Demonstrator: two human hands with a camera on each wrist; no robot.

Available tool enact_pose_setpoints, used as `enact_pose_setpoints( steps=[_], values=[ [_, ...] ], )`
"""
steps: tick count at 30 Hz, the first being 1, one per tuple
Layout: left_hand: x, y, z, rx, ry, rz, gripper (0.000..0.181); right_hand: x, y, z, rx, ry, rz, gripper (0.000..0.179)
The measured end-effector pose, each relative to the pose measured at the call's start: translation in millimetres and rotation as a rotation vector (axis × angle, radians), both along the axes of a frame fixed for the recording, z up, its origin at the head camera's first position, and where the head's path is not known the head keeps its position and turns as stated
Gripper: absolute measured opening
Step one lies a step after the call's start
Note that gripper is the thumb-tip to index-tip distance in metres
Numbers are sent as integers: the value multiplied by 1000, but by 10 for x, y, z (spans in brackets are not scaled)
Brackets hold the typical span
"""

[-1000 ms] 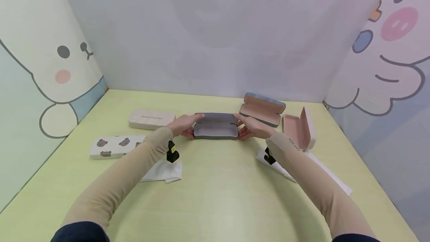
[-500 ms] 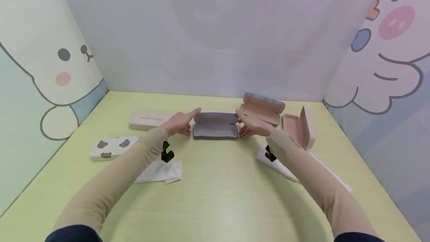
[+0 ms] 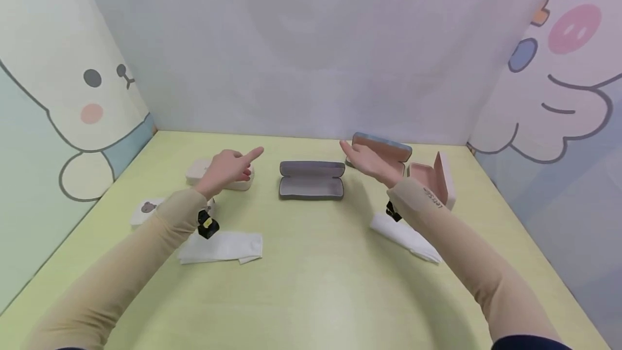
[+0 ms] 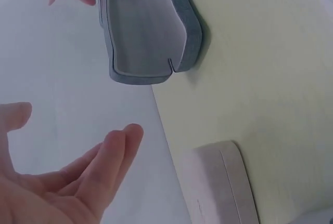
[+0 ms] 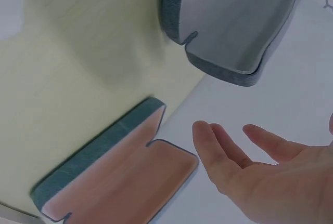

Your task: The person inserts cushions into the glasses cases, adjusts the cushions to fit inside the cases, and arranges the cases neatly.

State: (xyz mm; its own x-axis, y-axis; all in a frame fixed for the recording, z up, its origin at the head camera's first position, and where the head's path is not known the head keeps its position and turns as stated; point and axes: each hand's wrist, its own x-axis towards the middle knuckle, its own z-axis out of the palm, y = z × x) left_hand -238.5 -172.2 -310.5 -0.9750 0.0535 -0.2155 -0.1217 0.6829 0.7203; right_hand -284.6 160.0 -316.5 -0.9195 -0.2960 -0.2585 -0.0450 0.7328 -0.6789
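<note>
A grey glasses case (image 3: 311, 188) stands with its lid raised in the middle of the table, apart from both hands. My left hand (image 3: 225, 172) holds nothing, its thumb stretched out, and overlaps a closed cream glasses case (image 3: 195, 170) with lettering on its lid. On the other side my right hand (image 3: 369, 162), fingers extended, also holds nothing. It partly covers an open blue glasses case (image 3: 384, 147) with pink lining. In the wrist views, the left hand (image 4: 67, 187) and right hand (image 5: 276, 177) both have space between thumb and fingers.
A white bear-print case (image 3: 146, 210) lies at the left, partly behind my sleeve. Nearer me is a folded white cloth (image 3: 223, 247); another white cloth (image 3: 405, 236) lies under the right forearm. An open pink-lined case (image 3: 444, 182) stands at the right. Fabric walls (image 3: 311, 58) enclose the table.
Both hands have let go of the grey case's ends. The left hand has moved left over the cream case, and the right hand has risen and shifted slightly away. The grey case stays open.
</note>
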Motion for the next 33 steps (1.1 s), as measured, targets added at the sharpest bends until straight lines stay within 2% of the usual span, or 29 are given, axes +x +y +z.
enact_pose_setpoints(
  steps=[7, 13, 19, 24, 33],
  values=[
    [219, -289, 109, -77, 49, -19, 84, 68, -267, 218, 42, 128, 53, 73],
    [368, -552, 150, -177, 115, -39, 80, 128, -540, 296, 71, 206, 98, 65],
    [507, -807, 81, -253, 176, -35, 71, 235, -812, 307, 85, 255, 151, 64],
    [637, -955, 14, -267, 218, -55, 60, 396, -1014, 305, 94, 286, 198, 64],
    [821, -1092, -94, -275, 207, -113, 53, 693, -1293, 259, 124, 280, 324, 63]
  ],
)
